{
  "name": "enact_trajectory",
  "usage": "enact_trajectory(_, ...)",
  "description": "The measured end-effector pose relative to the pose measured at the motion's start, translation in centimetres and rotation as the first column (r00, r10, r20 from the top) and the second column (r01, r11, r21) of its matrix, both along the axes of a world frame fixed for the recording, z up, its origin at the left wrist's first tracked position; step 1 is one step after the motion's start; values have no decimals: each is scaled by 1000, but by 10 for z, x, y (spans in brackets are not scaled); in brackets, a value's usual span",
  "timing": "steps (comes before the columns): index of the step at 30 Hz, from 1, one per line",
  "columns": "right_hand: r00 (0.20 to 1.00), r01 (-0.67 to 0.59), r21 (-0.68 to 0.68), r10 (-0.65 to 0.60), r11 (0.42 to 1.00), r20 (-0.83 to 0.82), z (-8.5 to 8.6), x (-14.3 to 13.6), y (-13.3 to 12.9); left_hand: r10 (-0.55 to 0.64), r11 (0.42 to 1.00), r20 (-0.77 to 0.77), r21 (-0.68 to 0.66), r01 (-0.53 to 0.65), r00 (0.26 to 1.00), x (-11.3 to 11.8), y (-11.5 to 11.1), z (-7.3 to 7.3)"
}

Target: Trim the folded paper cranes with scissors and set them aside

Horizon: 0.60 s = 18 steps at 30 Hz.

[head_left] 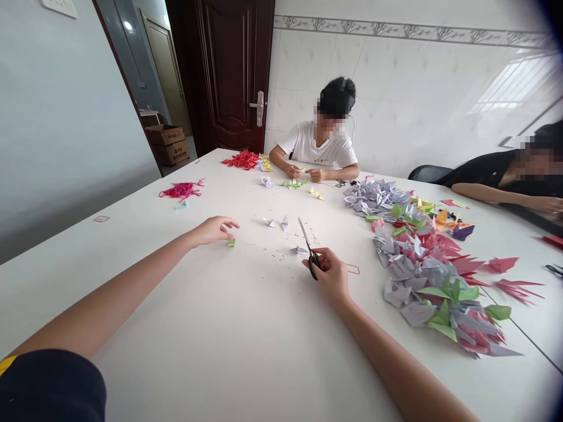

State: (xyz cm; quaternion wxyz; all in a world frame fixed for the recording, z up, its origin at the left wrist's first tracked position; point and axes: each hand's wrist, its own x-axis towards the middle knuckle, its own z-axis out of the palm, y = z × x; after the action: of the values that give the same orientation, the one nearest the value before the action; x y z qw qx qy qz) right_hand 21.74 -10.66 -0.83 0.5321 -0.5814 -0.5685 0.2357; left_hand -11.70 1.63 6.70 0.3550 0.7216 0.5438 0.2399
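Note:
My right hand (331, 274) is closed on the handles of black-handled scissors (311, 252), whose blades point away from me over the white table (264, 328). Off to the left, my left hand (214, 230) has its fingers apart, and a small green paper piece (232, 242) lies at its fingertips; whether they touch it I cannot tell. Pale folded paper cranes (277, 223) lie between and beyond my hands, and another pale one (299, 250) is beside the scissors. Tiny dark scraps are scattered around them.
A long heap of folded cranes (422, 264) covers the right side. Pink string (181, 190) and a light blue piece (181, 206) lie at the left. Red cranes (241, 159) sit at the far edge, near a seated person (323, 146). Another person (488, 176) leans in at the right.

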Motion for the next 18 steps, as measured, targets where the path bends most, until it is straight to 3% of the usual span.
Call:
enact_trajectory(6, 1000, -5, -17, 5, 1000, -4, 1, -1, 0, -4, 1000, 126, 7, 3, 992, 10, -11, -36)
enact_trajectory(10, 999, 6, -7, -7, 1000, -33, 2, -1, -1, -32, 999, 264, 26, 26, 964, 38, -19, -40)
enact_trajectory(15, 997, 23, -7, -23, 1000, -74, 4, 0, -2, -77, 996, 557, 3, 91, 827, 89, -26, -41)
enact_trajectory(18, 997, 1, -2, -2, 1000, -71, 4, 1, -1, -134, 987, 596, 10, 159, 792, 112, -30, -49)
